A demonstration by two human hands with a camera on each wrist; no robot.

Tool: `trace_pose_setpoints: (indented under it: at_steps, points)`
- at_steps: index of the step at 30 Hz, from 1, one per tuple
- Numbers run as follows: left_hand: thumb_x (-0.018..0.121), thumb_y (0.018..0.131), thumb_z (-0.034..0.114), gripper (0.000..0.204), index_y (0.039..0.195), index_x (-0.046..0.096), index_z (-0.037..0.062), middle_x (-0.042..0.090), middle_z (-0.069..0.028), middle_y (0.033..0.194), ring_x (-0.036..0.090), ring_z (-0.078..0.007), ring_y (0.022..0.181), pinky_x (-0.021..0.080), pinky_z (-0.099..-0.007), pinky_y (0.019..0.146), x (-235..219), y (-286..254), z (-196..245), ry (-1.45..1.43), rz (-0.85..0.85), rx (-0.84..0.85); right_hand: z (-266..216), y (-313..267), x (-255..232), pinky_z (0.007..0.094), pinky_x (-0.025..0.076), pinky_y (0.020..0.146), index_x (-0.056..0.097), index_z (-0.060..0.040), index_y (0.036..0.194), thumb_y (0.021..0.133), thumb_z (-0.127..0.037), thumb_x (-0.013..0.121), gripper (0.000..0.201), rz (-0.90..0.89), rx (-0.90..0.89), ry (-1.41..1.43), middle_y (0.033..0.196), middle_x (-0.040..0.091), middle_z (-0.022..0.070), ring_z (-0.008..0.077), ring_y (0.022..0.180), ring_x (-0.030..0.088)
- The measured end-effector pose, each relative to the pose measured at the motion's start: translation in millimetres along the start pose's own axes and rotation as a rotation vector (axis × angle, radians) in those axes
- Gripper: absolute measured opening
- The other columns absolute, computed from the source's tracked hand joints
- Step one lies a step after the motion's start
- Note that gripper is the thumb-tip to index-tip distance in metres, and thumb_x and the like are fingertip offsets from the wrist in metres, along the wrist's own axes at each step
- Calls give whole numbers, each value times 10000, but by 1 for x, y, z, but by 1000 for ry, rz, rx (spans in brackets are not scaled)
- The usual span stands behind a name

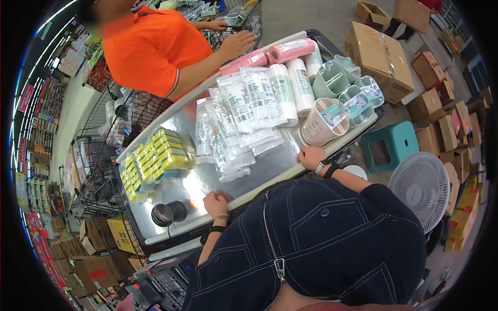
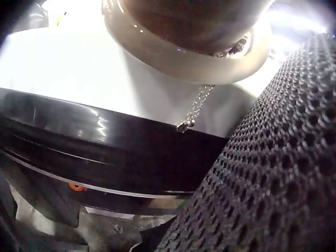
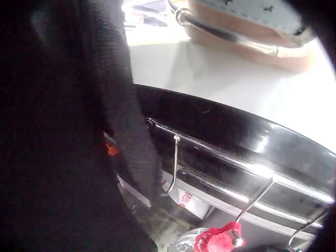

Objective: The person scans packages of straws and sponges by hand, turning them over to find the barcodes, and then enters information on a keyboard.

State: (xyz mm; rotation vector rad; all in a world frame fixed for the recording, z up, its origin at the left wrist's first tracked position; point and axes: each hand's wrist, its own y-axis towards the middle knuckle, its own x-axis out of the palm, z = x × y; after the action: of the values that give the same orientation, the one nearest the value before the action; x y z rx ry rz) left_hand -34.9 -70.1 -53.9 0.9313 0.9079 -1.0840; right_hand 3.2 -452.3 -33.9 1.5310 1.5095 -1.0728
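Observation:
My left hand [image 1: 215,203] rests at the near edge of the metal-topped counter [image 1: 259,168], holding nothing. A black scanner-like device [image 1: 169,212] stands to its left. Farther right, my right hand [image 1: 312,156] rests on the same edge, beside a pale plastic cup [image 1: 317,124] with a label. Clear-wrapped white packets [image 1: 244,103] lie in a pile beyond both hands. In the left wrist view a bangle [image 2: 173,63] and a thin chain [image 2: 199,102] show, with the hand itself out of frame. A watch strap [image 3: 252,16] appears in the right wrist view.
Yellow packs [image 1: 161,155] sit at the counter's left. White rolls [image 1: 299,85], pink rolls [image 1: 291,50] and green containers [image 1: 332,78] fill its far right. A person in orange [image 1: 155,46] stands opposite. Right of the counter are a green stool [image 1: 394,142] and fan [image 1: 419,192]. Hooks [image 3: 257,197] hang below the edge.

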Motion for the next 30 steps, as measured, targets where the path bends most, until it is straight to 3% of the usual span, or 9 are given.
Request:
trace_pose_setpoints:
  at_steps: [23, 30]
  points:
    - [494, 663, 81, 85, 714, 541, 32, 546, -129, 714, 479, -315, 736, 393, -402, 671, 5, -1, -4, -36, 2, 7, 9, 1, 7, 435, 450, 591, 594, -71, 628, 723, -259, 473, 243, 17, -46, 18, 586, 578, 139, 325, 582, 573]
    - [487, 648, 72, 74, 694, 525, 29, 532, -130, 703, 474, -309, 728, 389, -402, 671, 1, 1, 4, 0, -40, -88, 9, 0, 2, 435, 449, 598, 595, -70, 637, 723, -267, 472, 248, -47, -40, 36, 598, 582, 145, 335, 594, 572]
